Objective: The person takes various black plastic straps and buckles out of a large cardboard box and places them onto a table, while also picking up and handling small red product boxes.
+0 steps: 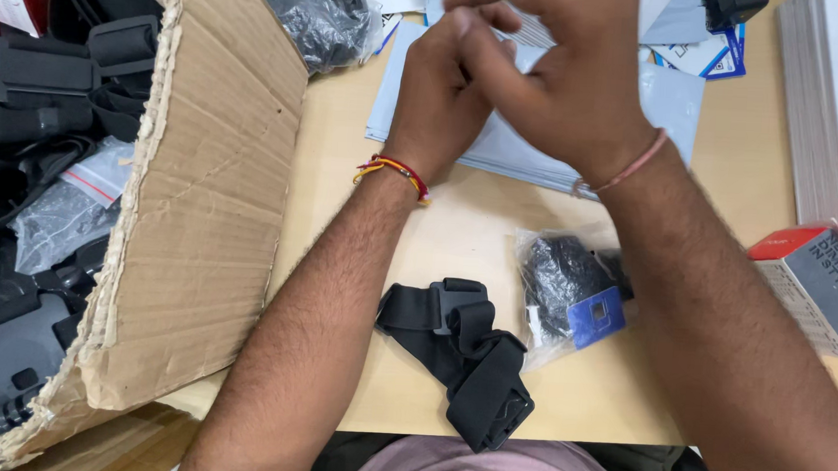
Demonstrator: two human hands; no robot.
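- Both hands are meeting above the far half of the desk: your left hand is curling into a loose fist, and your right hand is arching over it with fingers bent and partly spread.
- Whether either hand is pinching anything, you cannot tell from this view; the fingertips are overlapping and running off the top edge.
- You are holding the hands directly over the grey plastic mailer bags, which are lying flat on the wooden desk, so the bags are sitting nearest the fingers.
- You are keeping the black strap harness at the near desk edge, between your forearms and apart from both hands.
- You are leaving the clear pouch with a black part and a blue card just beside the harness, under the right forearm, probably so that both stay within reach.
- You are keeping the torn cardboard box of black straps and bagged parts open at your left, its flap leaning towards the desk.
- You are leaving the red-and-grey carton at the right edge, well apart from the hands.
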